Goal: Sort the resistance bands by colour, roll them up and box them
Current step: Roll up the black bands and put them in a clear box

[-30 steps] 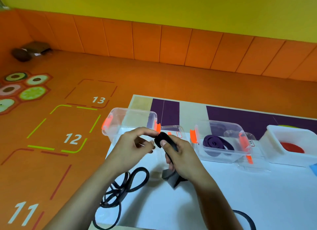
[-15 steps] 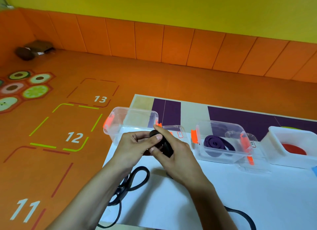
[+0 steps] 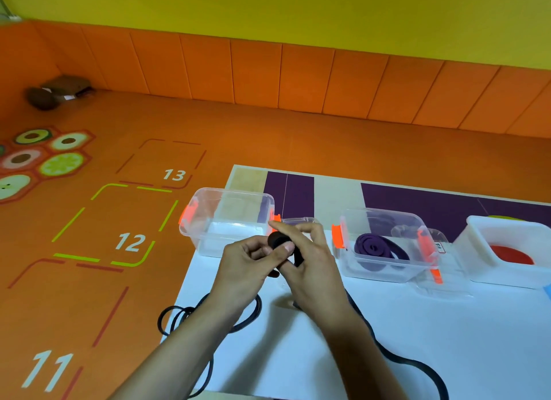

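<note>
Black rubber wound tighter: the roll had grown between both hands.

Within the last second the black band [image 3: 275, 241] went from a flat strip with a hanging tail to a thick coil, held above the white table [image 3: 402, 334] just in front of the left clear box [image 3: 229, 220], where no band showed. The left hand [image 3: 243, 265] pinched the coil with thumb and curled fingers. The right hand [image 3: 317, 268] was curled round the strip, forefinger laid over the top. A tail trailed under the right wrist, so rolling looked unfinished and boxing not begun. More black loops [image 3: 208, 316] lay by the left forearm. A purple band [image 3: 375, 247] sat in the middle box [image 3: 387, 268], a red band [image 3: 511, 254] in the white box [image 3: 477, 250]. Floor numerals [image 3: 129, 242] read 11, 12, 13, but the lid label [image 3: 438, 246] was too small to read.
</note>
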